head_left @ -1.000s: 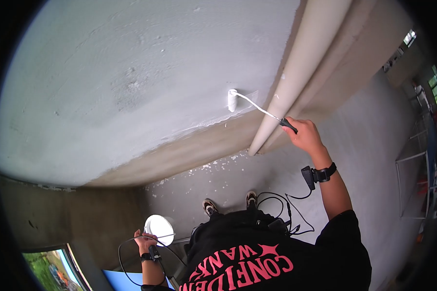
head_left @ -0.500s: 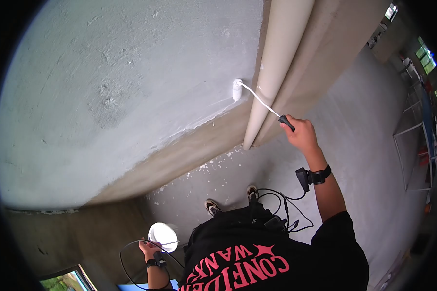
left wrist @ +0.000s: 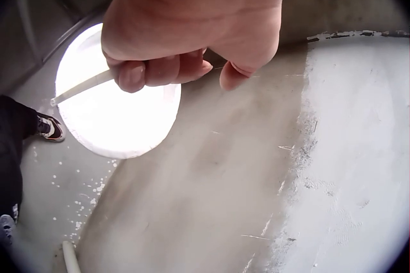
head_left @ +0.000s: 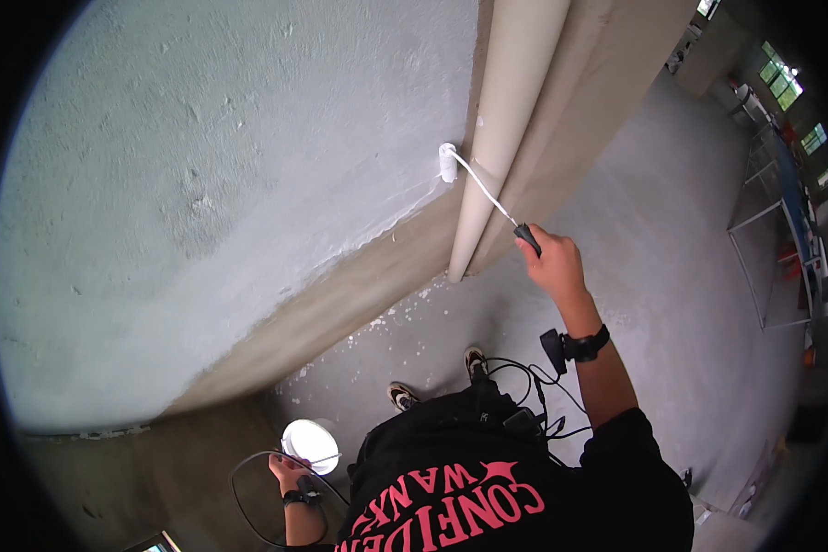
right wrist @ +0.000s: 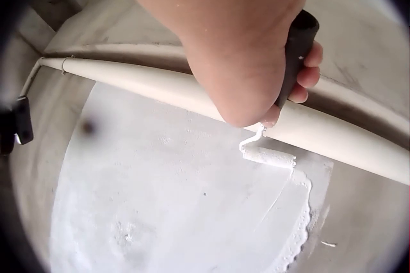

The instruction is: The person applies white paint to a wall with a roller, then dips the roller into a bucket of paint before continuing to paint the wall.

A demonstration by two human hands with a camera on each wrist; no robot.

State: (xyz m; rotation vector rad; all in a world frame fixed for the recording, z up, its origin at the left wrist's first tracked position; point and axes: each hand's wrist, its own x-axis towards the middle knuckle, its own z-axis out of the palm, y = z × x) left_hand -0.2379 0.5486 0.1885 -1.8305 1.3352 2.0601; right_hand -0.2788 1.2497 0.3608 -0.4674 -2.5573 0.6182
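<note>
"Pale, roughly coated wall (head_left: 156, 138) fills the upper left of the head view, ending at a ragged edge above a bare brown strip (head_left: 285, 340). Where's the tool in use?"

"Just above the frame's middle: the roller (head_left: 448, 166) appears to touch the coated part near that edge, just beside the beige pipe (head_left: 511, 101). At right of centre, the right hand (head_left: 557, 265) has its fingers wrapped round the black handle (head_left: 527, 240)."

"Why a bent arm between them?"

"The wire arm (head_left: 484, 189) probably lets the hand work clear of wet paint while the roller gets close to the pipe."

"And the left hand (head_left: 290, 471)?"

"Lower left, fingers curled round a pale rod (left wrist: 83, 87) across the white bucket (left wrist: 128, 129), seemingly its carrying bar. Held low and aside, the bucket is presumably reachable without crowding the roller."
</note>
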